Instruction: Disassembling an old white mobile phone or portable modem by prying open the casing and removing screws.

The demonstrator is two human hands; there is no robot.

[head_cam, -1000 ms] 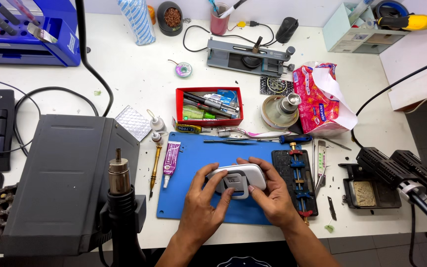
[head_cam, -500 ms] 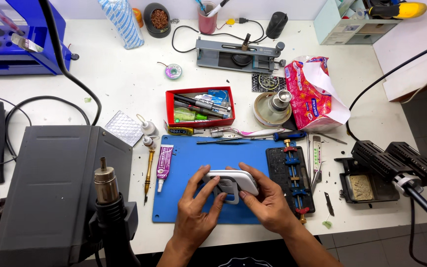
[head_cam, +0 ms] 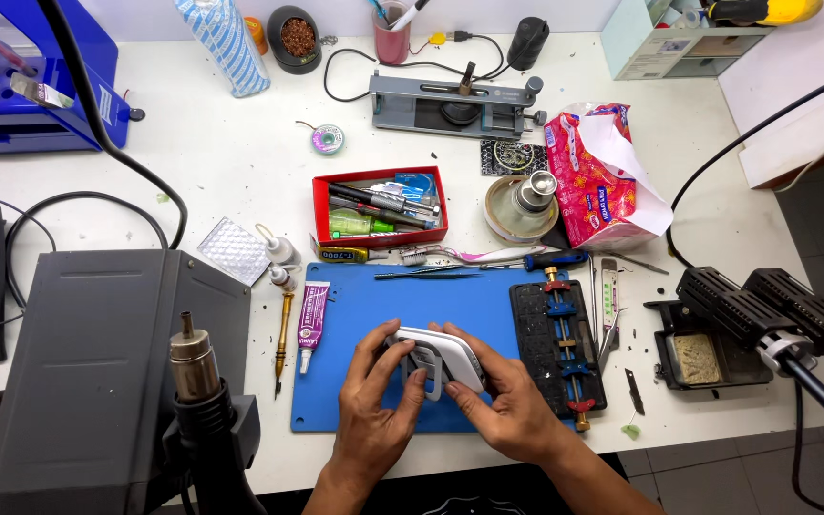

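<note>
Head view: two hands work low on the white bench.
Blue mat: under both hands.
Left hand: curled around the white phone.
Right hand: grips its other side.

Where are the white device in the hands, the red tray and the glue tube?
white device [head_cam: 445, 355], head view, on its top shell between both hands.
red tray [head_cam: 319, 208], head view, on its left wall.
glue tube [head_cam: 312, 315], head view, on its purple body.
</note>
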